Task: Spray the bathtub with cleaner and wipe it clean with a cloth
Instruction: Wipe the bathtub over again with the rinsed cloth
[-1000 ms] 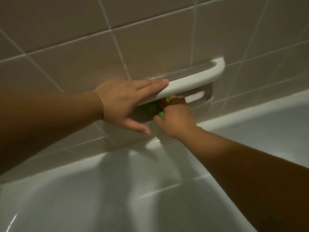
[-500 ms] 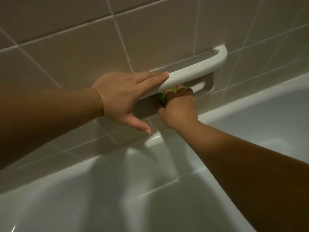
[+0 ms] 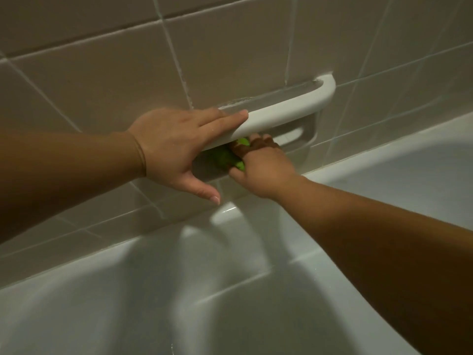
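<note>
A white bathtub (image 3: 158,298) fills the lower part of the view, its rim running along the tiled wall. A white ceramic grab handle (image 3: 289,112) is set in a recess in that wall. My left hand (image 3: 176,147) rests flat on the handle's left end with straight fingers and the thumb hanging below. My right hand (image 3: 258,166) reaches into the recess under the handle and grips a green cloth (image 3: 226,157), which is mostly hidden by the handle and my fingers. No spray bottle is in view.
Beige wall tiles (image 3: 102,80) with pale grout cover the wall above the tub. The tub's rim (image 3: 384,149) runs up to the right. My forearms cross the view from the left and the lower right.
My right hand with the cloth has shifted slightly right and back inside the recess under the handle. My left hand has stayed on the handle. The camera has tilted a little.
</note>
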